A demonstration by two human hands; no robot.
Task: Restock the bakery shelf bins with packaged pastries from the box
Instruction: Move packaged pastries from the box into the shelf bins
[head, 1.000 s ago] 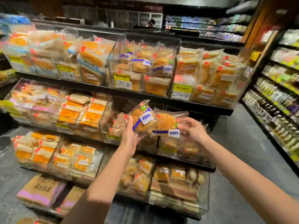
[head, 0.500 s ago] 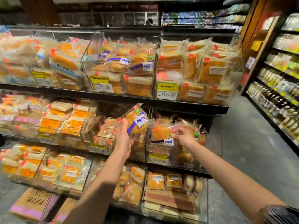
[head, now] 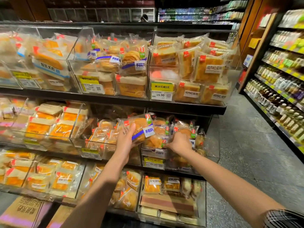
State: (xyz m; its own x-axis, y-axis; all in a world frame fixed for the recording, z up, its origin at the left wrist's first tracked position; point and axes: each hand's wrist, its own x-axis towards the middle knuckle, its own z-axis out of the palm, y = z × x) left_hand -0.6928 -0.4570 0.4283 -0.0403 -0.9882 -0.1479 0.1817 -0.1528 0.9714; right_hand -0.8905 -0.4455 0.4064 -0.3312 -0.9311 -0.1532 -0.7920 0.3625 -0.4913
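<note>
Single head-worn view, forward and down, close on tiered bakery shelves point(head: 181, 109).

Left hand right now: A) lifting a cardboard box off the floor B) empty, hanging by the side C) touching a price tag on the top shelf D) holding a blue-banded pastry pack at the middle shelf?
D: the left hand grips a blue-banded pastry pack above the middle-shelf bin.

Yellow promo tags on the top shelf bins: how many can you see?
3. One on the right bin, one on the middle bin, one on the left bin, blurred. More may sit past the left edge.
</note>
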